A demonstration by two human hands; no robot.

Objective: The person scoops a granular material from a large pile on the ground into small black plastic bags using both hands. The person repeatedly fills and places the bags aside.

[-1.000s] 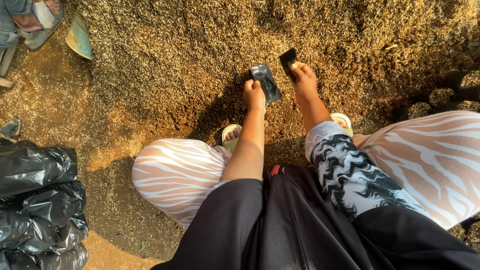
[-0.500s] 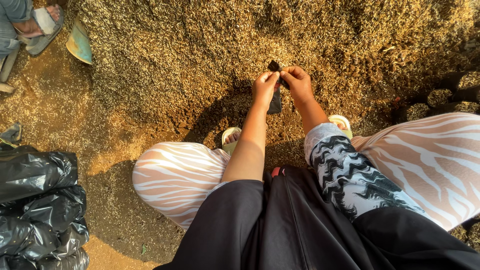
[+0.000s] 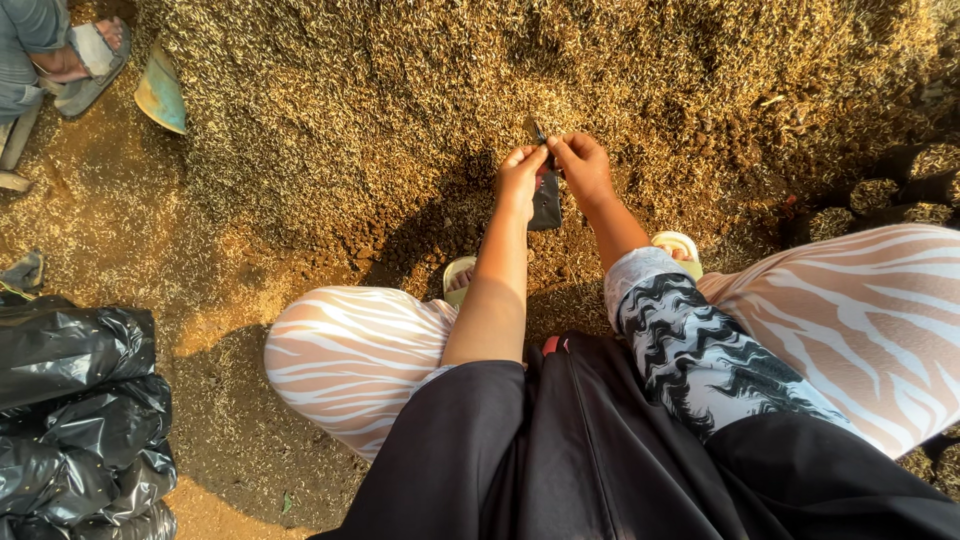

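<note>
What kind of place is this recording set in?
Probably an outdoor plant-nursery work area: bare ground under a husk and soil heap, filled black grow bags at right, black plastic bundles at left.

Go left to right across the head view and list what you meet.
Black plastic bags → blue-green scoop → left knee → left hand → small black bag → right hand → filled black pots.
</note>
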